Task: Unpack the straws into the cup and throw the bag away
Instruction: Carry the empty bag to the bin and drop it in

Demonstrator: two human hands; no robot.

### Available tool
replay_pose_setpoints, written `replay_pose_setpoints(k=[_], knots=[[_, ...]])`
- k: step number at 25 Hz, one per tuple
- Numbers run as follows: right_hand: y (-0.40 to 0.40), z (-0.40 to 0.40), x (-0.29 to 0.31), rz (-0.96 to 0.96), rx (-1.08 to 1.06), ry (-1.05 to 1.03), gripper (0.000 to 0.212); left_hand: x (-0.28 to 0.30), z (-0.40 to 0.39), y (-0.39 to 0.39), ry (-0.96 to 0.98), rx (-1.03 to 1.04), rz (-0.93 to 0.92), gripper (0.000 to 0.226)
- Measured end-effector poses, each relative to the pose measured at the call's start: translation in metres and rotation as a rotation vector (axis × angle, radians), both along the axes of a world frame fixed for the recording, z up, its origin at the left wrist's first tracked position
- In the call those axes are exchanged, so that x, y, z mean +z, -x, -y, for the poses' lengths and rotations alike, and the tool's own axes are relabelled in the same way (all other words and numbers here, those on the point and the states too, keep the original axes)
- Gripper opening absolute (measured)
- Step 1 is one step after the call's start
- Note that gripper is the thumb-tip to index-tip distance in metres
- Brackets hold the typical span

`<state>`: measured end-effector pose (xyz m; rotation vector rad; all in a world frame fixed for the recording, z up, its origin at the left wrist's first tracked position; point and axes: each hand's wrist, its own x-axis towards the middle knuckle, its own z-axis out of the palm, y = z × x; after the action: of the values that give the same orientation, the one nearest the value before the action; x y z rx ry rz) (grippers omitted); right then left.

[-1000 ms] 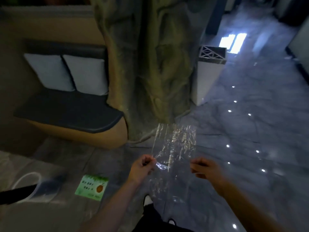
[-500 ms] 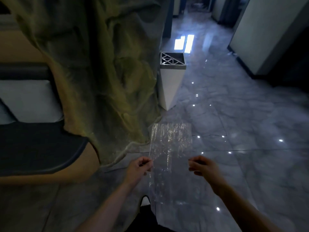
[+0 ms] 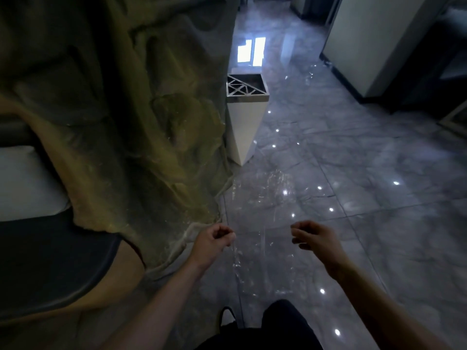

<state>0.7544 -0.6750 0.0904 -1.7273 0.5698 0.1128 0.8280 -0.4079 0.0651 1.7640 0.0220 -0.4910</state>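
Fingers of left hand: curled together, pinching left edge of clear plastic bag. Fingers of right hand: curled inward at bag's right edge; contact with film too faint to confirm, cannot tell whether clamped on it.

Bag: transparent, crinkled, apparently empty, stretched flat between both hands and rising toward 12 o'clock; visible mostly by glints against the floor.

Straws, cup: not in view. Unpacking judged complete; disposal step in hand.

Bin: white, tapered, lattice-patterned metal top, standing on floor at 12 o'clock from hands, well apart, just beside rock-textured column at 10 o'clock.

Cushioned seat: 8 o'clock, dark pad, pale cushion behind.

Shoe tip: 6 o'clock, below bag.

Risks, judged:
- Light film drifting off course if released from a distance; cause, air drag on open sheet. Crumpling first advised.
- Bag catching on lattice top instead of dropping through; cause, narrow openings.
- Slip from right side; cause, uncertain grip.
- Dim light, glossy floor: dropped bag hard to find.
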Motion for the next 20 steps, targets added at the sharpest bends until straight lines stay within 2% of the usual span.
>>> replay_pose_setpoints(k=[9, 20], knots=[[-0.056, 0.063, -0.006, 0.01, -0.12, -0.048, 0.008, 0.004, 0.072, -0.087, 0.023, -0.092, -0.009, 0.017], [-0.143, 0.221, 0.011, 0.055, -0.177, -0.044, 0.009, 0.03, 0.246, -0.186, 0.001, -0.105, -0.012, 0.01]])
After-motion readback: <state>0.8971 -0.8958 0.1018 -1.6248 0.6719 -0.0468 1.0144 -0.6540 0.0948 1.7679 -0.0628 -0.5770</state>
